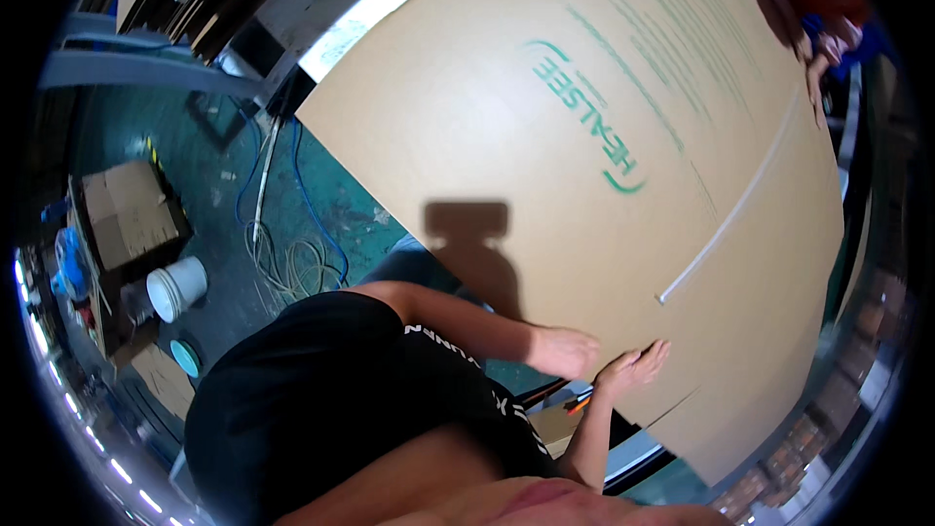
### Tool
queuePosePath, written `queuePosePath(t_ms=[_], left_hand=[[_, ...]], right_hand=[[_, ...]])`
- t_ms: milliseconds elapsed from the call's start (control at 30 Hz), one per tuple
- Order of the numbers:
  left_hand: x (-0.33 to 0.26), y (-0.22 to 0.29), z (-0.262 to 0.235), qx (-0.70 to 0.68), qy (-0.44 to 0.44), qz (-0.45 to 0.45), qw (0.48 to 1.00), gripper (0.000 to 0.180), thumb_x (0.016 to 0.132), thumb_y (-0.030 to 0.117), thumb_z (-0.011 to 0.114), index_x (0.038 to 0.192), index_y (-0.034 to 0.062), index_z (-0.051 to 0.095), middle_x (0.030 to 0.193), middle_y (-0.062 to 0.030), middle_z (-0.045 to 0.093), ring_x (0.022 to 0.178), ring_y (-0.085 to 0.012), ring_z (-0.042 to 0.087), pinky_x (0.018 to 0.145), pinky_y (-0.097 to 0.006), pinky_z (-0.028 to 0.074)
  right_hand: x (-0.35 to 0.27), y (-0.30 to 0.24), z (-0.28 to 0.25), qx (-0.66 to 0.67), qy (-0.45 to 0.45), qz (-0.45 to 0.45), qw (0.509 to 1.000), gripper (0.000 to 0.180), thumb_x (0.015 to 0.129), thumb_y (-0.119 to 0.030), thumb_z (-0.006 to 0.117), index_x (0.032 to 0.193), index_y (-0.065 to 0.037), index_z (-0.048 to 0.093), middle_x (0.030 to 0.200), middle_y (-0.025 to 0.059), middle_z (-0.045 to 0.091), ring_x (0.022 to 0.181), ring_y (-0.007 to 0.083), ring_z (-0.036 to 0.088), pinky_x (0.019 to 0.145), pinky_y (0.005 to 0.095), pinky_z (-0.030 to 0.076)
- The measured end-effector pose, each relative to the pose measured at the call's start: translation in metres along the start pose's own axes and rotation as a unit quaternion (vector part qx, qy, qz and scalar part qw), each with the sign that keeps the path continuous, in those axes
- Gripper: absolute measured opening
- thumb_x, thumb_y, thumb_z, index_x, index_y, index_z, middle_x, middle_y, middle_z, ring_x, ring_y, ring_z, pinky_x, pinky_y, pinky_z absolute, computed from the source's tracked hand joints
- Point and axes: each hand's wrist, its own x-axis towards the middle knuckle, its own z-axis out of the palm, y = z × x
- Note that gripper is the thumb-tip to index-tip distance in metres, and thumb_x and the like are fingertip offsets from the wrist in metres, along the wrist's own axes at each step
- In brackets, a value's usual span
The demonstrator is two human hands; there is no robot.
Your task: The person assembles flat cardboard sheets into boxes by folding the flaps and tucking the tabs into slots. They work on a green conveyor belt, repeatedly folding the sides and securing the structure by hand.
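A large brown cardboard sheet (409, 127) with green print fills the middle and right of the view. At its near edge is my right hand (633, 368), palm turned inward, its fingers stretched out and holding nothing. Just left of it, my left hand (565, 353) is over the same edge; its fingers are blurred, and I cannot tell whether they are curled. A thin pale strip (726, 219) runs across the board from beyond my right hand toward the far right edge. There, another person's hand (816, 83) touches the board near the strip's far end.
A short dark slit (674, 406) shows near the board's close edge. Stacked boards (185, 10) are at the upper left. On the green floor are a coiled hose (292, 268), a white bucket (177, 289) and a cardboard box (131, 214). Slim orange-and-dark sticks (579, 403) sit beside my right wrist.
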Motion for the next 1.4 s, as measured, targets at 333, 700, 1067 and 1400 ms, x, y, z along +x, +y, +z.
queuePosePath(t_ms=[333,700,1067,1400], left_hand=[[0.014,-0.005,-0.032,-0.002,-0.062,0.001,0.998,0.025,0.066,0.022,0.072,0.081,0.0066,0.06,0.106,-0.0124,0.056,0.116,-0.0334,0.052,0.109,-0.052,0.036],[0.022,0.023,-0.042,0.029,-0.075,-0.088,0.993,0.027,0.068,0.01,0.072,0.091,0.0077,0.058,0.109,-0.0119,0.056,0.119,-0.0367,0.051,0.11,-0.054,0.034],[0.013,0.025,-0.033,0.052,-0.044,-0.116,0.991,0.031,0.064,0.007,0.074,0.09,0.0062,0.057,0.108,-0.0116,0.057,0.119,-0.0339,0.053,0.112,-0.051,0.036],[0.002,0.018,-0.03,0.051,0.003,-0.084,0.995,0.039,0.063,0.01,0.077,0.096,0.0022,0.057,0.114,-0.0164,0.057,0.119,-0.0368,0.052,0.11,-0.049,0.038]], right_hand=[[0.0,0.011,-0.016,0.129,0.033,0.053,0.99,0.052,0.081,-0.012,0.06,0.13,0.002,0.051,0.144,0.0217,0.042,0.138,0.0386,0.031,0.113,0.0514,0.026],[-0.094,0.531,-0.055,0.571,0.312,0.546,0.527,0.049,0.088,-0.019,0.07,0.125,0.006,0.05,0.114,0.0219,0.062,0.102,0.0341,0.062,0.083,0.046,0.054],[-0.014,0.249,-0.271,0.365,0.355,0.117,0.853,0.04,0.075,0.008,0.066,0.114,0.005,0.059,0.11,0.0152,0.065,0.094,0.023,0.064,0.088,0.0344,0.051],[-0.005,-0.009,-0.138,0.244,0.043,-0.342,0.907,0.058,0.066,0.015,0.058,0.121,-0.003,0.06,0.129,0.0202,0.058,0.124,0.0348,0.054,0.11,0.0443,0.039]])
